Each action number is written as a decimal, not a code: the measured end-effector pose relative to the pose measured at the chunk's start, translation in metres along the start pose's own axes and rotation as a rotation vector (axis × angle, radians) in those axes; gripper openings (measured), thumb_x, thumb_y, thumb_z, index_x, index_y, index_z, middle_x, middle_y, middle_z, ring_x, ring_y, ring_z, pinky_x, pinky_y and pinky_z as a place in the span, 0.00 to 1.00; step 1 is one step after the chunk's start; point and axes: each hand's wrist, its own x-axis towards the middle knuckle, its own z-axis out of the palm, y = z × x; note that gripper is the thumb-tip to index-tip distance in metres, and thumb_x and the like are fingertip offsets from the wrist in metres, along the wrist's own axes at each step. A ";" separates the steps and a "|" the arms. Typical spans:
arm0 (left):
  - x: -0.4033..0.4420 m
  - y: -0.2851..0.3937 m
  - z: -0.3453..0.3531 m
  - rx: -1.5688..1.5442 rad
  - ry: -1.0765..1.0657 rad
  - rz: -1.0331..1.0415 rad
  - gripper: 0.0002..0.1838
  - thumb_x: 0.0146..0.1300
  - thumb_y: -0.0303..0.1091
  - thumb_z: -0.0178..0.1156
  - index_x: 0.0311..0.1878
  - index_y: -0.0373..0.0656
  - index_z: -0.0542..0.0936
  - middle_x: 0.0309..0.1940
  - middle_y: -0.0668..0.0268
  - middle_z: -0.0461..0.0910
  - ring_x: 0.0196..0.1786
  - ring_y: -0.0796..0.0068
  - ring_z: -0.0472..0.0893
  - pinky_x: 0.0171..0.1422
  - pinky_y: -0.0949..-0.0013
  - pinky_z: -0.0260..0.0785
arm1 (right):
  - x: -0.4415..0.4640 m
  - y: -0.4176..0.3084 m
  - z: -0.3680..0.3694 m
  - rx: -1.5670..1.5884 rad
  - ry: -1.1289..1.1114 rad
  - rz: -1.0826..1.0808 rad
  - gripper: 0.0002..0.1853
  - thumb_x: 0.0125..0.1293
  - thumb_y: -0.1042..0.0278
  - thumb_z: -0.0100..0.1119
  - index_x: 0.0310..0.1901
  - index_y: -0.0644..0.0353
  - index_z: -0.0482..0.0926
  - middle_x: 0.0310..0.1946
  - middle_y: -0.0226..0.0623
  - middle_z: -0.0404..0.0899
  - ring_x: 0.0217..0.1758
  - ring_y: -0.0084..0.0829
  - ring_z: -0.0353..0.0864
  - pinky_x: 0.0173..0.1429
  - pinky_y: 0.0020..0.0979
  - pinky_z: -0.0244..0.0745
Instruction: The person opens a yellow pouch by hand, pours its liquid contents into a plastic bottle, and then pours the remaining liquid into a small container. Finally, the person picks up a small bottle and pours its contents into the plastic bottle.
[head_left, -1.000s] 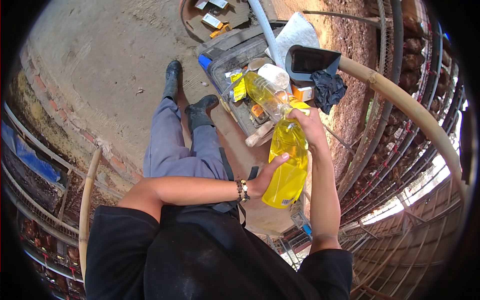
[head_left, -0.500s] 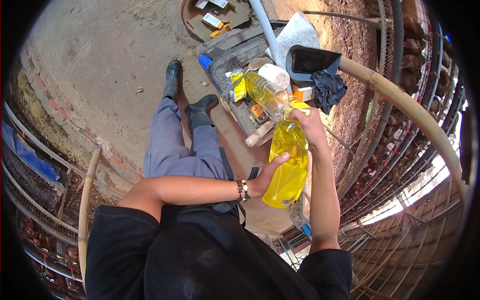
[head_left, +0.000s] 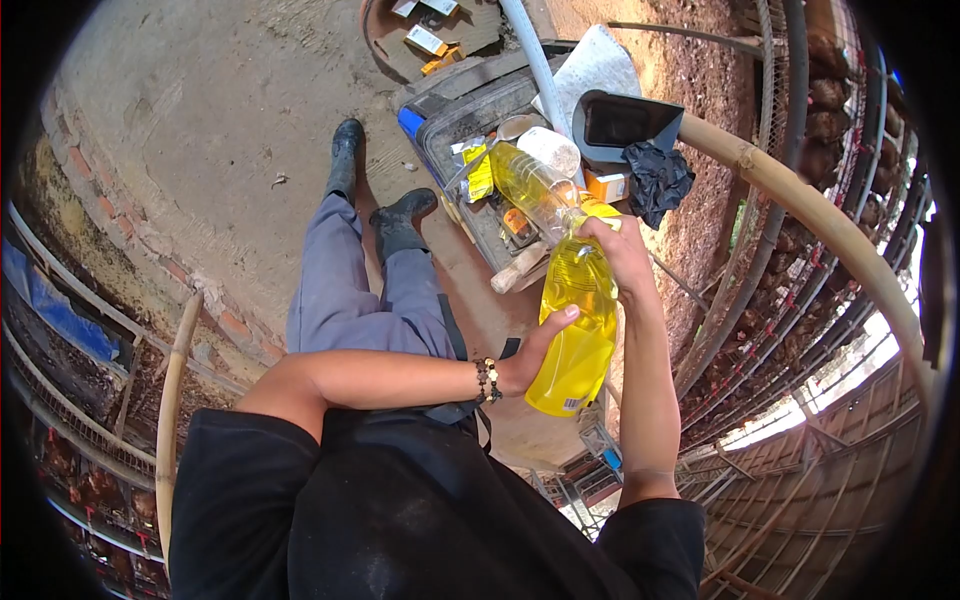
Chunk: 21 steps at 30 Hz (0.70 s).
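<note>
Almost nothing shifts from the earlier frame to now: both hands keep their places, and any change in the liquid is too slight to tell. Just right of the frame's middle, the person holds a yellow pouch [head_left: 575, 350], its narrow top toward the upper part of the frame. Fingers of the right hand [head_left: 622, 252] close around that top, beside the neck of a clear bottle [head_left: 530, 182], which slants toward the upper left over a dark case [head_left: 440, 150] and contains yellow liquid; whether the two openings touch is hidden. Below, the left hand [head_left: 527, 366] grips the pouch's side, thumb lying on the near face, the other fingers out of sight behind it. Judging by its bulge and creases, the pouch is soft, floppy and fairly heavy for its thin film, likely to sag or squirt if squeezed hard, and slick if any liquid wets it. Its firmest hold is probably the narrow top, with a spread palm under the wide lower half bearing the weight. The bottle looks light and thin-walled, likely to dent; its neck seems the stiffest place to grasp.
</note>
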 end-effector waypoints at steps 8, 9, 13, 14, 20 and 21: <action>0.001 -0.001 0.000 0.003 -0.004 0.005 0.29 0.69 0.58 0.50 0.62 0.44 0.70 0.49 0.60 0.80 0.49 0.67 0.82 0.56 0.63 0.75 | 0.000 0.000 0.000 -0.019 0.011 0.000 0.11 0.53 0.68 0.60 0.33 0.68 0.81 0.27 0.32 0.81 0.28 0.22 0.77 0.36 0.25 0.71; 0.002 -0.001 0.000 0.002 -0.008 0.004 0.30 0.69 0.58 0.50 0.62 0.44 0.70 0.49 0.60 0.80 0.49 0.67 0.82 0.56 0.64 0.75 | 0.000 -0.001 0.000 -0.028 0.009 0.004 0.11 0.53 0.68 0.60 0.33 0.68 0.81 0.27 0.32 0.81 0.28 0.22 0.77 0.36 0.25 0.71; 0.001 -0.001 0.000 0.020 0.009 0.004 0.30 0.69 0.59 0.49 0.62 0.43 0.71 0.49 0.60 0.80 0.48 0.68 0.82 0.54 0.64 0.75 | -0.001 -0.002 0.000 -0.034 0.020 0.013 0.11 0.53 0.67 0.60 0.33 0.68 0.81 0.27 0.32 0.81 0.28 0.22 0.77 0.36 0.25 0.71; 0.002 -0.001 0.000 0.017 0.001 0.004 0.30 0.69 0.59 0.49 0.61 0.43 0.71 0.49 0.60 0.80 0.48 0.68 0.82 0.54 0.64 0.75 | -0.001 -0.001 0.000 -0.026 0.014 0.014 0.11 0.53 0.67 0.60 0.33 0.68 0.81 0.27 0.32 0.81 0.28 0.22 0.77 0.36 0.25 0.71; 0.005 -0.003 0.002 0.003 -0.009 0.007 0.31 0.69 0.59 0.49 0.62 0.42 0.71 0.48 0.60 0.80 0.46 0.68 0.82 0.53 0.64 0.75 | -0.001 -0.002 0.000 -0.012 0.011 0.025 0.11 0.53 0.67 0.60 0.33 0.68 0.80 0.27 0.32 0.81 0.27 0.23 0.77 0.36 0.26 0.72; 0.005 -0.003 0.002 0.000 -0.006 0.008 0.31 0.69 0.59 0.49 0.62 0.42 0.70 0.48 0.60 0.79 0.46 0.68 0.82 0.53 0.64 0.75 | 0.000 -0.002 -0.001 -0.017 0.013 0.028 0.11 0.53 0.67 0.60 0.33 0.68 0.80 0.27 0.32 0.80 0.27 0.23 0.77 0.36 0.26 0.72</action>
